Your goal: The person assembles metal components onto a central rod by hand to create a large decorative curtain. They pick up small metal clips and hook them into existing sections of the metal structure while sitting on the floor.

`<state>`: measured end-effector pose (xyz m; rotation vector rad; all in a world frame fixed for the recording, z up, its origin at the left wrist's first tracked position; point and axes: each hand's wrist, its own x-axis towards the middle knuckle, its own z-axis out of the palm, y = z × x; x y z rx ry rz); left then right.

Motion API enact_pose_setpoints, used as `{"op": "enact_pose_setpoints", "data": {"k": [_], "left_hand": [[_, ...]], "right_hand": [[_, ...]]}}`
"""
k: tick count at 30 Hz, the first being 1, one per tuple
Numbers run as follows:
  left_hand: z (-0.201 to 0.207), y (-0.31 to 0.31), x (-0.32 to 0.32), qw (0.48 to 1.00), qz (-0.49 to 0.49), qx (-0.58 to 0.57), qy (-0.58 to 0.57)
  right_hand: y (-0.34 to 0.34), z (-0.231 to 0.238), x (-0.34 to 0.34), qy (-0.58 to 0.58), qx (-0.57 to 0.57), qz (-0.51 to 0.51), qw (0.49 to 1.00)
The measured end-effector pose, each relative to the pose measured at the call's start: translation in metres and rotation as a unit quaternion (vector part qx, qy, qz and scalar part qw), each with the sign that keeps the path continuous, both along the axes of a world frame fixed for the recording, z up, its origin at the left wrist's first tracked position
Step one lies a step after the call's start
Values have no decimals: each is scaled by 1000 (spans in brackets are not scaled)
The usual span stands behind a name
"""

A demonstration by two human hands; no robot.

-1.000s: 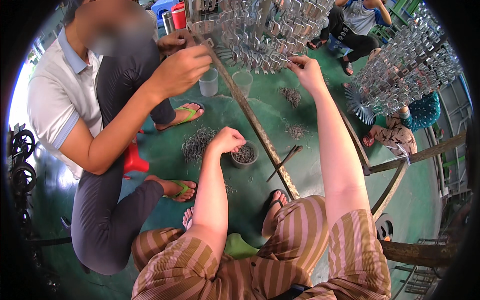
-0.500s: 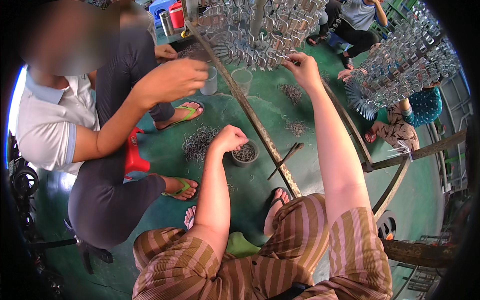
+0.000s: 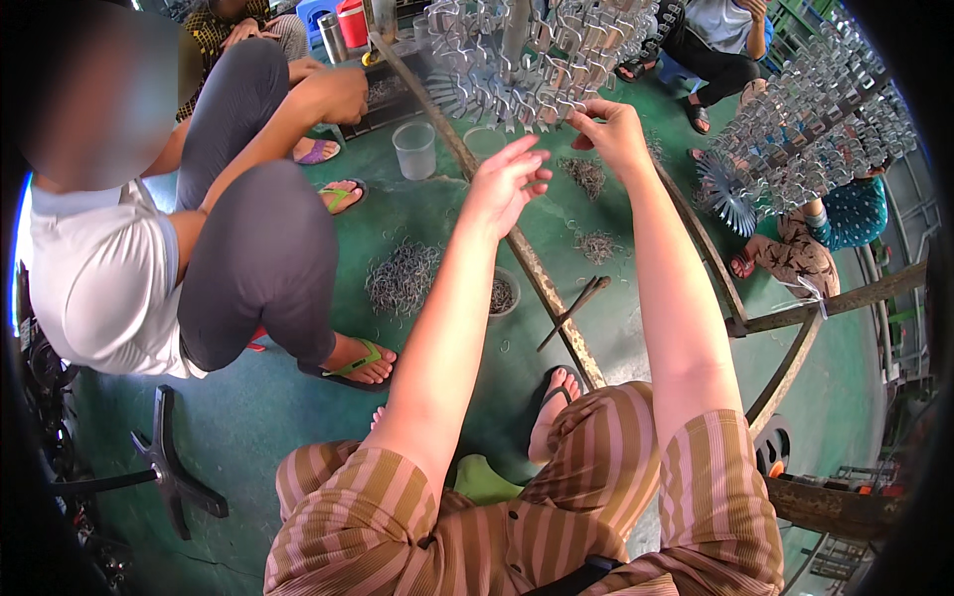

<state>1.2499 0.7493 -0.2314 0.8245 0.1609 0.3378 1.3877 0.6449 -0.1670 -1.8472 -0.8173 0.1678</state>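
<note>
Left hand: the left hand (image 3: 509, 184) is being held up at upper centre, just below the metal-clip rack (image 3: 537, 50); a second ago it was down at the small bowl (image 3: 502, 295). Its fingers (image 3: 527, 164) are spread, gripping nothing visible.
Right hand: the right hand (image 3: 608, 134) is being kept at the rack's lower edge, as before; fingers pinched, though what is being pinched cannot be told.
Rack: hanging at top centre, now nearer the frame's middle than earlier.
Bowl: lying on the green floor (image 3: 248, 417) at centre, beside a pile of wire hooks (image 3: 402, 278).
Co-worker: a seated person's arm (image 3: 298, 109) is being stretched toward the upper left.
</note>
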Motion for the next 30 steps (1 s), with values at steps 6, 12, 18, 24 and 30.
{"op": "enact_pose_setpoints", "data": {"k": [6, 12, 18, 24, 30], "left_hand": [[0, 6, 21, 991, -45, -115, -44], [-7, 5, 29, 967, -98, -216, -88], [-10, 11, 20, 963, -84, -230, -113], [9, -28, -2, 1000, 8, 5, 16], [50, -55, -1, 891, 259, 366, -78]], "right_hand": [[3, 7, -4, 26, -12, 6, 1000], [-10, 11, 5, 35, -16, 1, 999], [-33, 22, -2, 41, -70, 12, 997], [-52, 29, -19, 72, -93, 25, 993], [-61, 29, -32, 11, -135, 33, 990]]}}
